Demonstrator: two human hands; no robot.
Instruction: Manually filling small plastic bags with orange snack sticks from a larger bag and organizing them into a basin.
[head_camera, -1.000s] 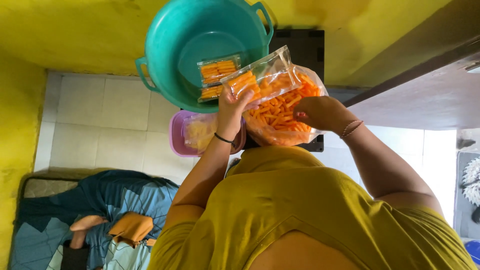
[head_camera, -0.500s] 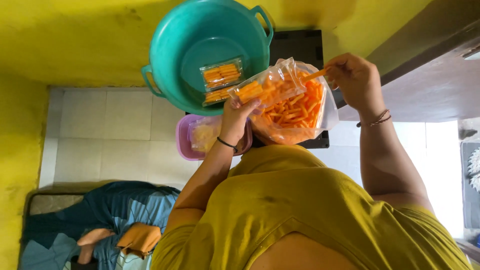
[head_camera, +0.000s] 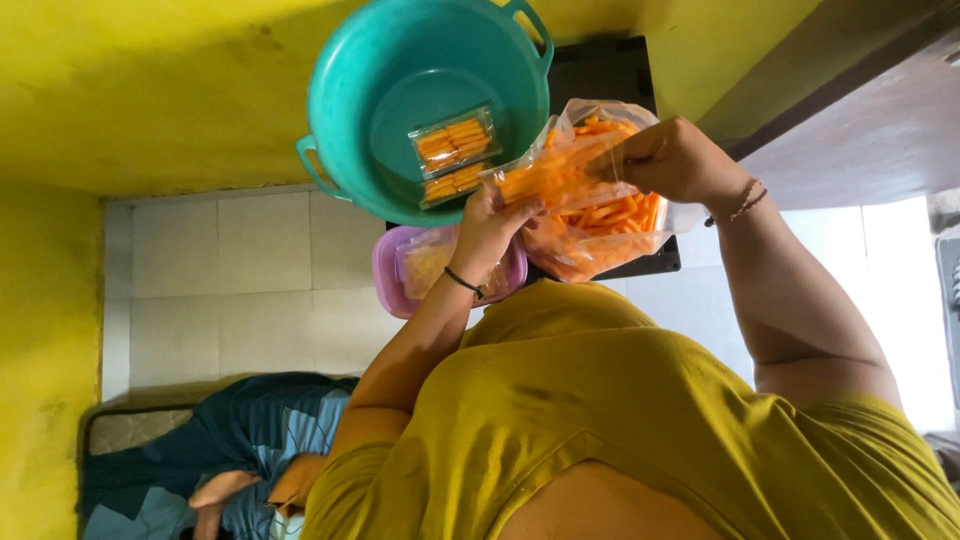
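Observation:
My left hand (head_camera: 490, 222), with a black band at the wrist, holds a small clear packet (head_camera: 535, 178) partly filled with orange snack sticks. My right hand (head_camera: 668, 158), wearing a thin bracelet, has its fingers pinched together at the packet's open end, on a few sticks. Both hands are just above a large clear bag of loose orange sticks (head_camera: 600, 235). Beyond them, a teal basin (head_camera: 400, 80) holds two filled packets (head_camera: 455, 140) lying side by side.
A purple tub (head_camera: 388, 268) with a bag of pale yellow food stands under my left wrist. The large bag rests on a black surface (head_camera: 610, 70). Yellow walls and white floor tiles (head_camera: 230, 290) surround it. Another person lies on blue cloth (head_camera: 230, 450) at lower left.
My right hand rose out of the large bag with an orange stick, then came down to the open end of the small packet. My left hand kept holding the packet.

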